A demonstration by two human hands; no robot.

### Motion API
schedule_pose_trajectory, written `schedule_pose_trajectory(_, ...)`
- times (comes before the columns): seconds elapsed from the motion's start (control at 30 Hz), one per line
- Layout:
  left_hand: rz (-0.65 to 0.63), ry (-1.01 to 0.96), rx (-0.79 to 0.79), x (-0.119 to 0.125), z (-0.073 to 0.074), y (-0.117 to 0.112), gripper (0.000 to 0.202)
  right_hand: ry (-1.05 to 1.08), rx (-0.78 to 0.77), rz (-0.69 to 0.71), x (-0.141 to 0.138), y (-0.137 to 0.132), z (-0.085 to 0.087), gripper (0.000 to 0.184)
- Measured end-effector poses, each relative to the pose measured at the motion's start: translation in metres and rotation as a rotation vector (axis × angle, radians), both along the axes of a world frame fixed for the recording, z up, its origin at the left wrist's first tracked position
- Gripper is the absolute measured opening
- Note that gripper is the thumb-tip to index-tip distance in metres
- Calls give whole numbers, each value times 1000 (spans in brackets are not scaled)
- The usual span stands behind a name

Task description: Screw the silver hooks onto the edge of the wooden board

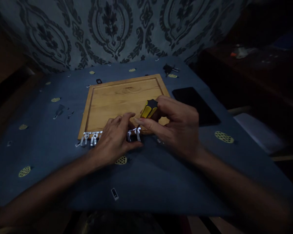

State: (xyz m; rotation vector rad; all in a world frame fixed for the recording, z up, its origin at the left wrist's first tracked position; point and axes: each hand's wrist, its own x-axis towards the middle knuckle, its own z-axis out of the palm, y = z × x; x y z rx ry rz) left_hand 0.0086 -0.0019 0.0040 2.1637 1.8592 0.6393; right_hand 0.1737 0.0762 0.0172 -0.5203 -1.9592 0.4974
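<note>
A wooden panel with a raised frame (pixel 122 102) lies on the table, a strip of silvery metal hooks (pixel 94 138) along its near edge. My left hand (pixel 116 135) rests over the middle of that strip, thumb and fingers spread around it, hiding several hooks. In my right hand (pixel 178 125) is a screwdriver with a yellow and black handle (pixel 148 110), gripped by the fingers and tilted. Its tip points down at the strip's right end, beside the last visible hook (pixel 138 134); whether it sits in a screw I cannot make out.
A blue cloth with pineapple prints covers the table (pixel 63 175). A flat black object (pixel 196 105) lies right of the panel, with a bunch of keys (pixel 170 69) behind. Small loose parts (pixel 69 115) and a clear plastic bag (pixel 59 110) lie at left. Patterned wall behind.
</note>
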Motion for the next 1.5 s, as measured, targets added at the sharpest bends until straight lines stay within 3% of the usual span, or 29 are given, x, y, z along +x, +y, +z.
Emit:
schedule_pose_trajectory(0.2,5,-38,-53,0,4,-1,74,125,-71,-124,5,-7,4,24)
schedule_pose_trajectory(0.33,15,-35,-76,2,6,-1,77,103,-57,-125,5,-4,6,23)
schedule_pose_trajectory(0.53,15,-30,-68,1,3,0,74,20,14,-70,3,3,1,22)
schedule_pose_trajectory(0.83,3,-31,-62,0,1,-1,76,20,1,-46,2,5,-4,23)
schedule_pose_trajectory(1.5,-8,-42,-31,0,2,0,57,-61,108,16,4,3,4,28)
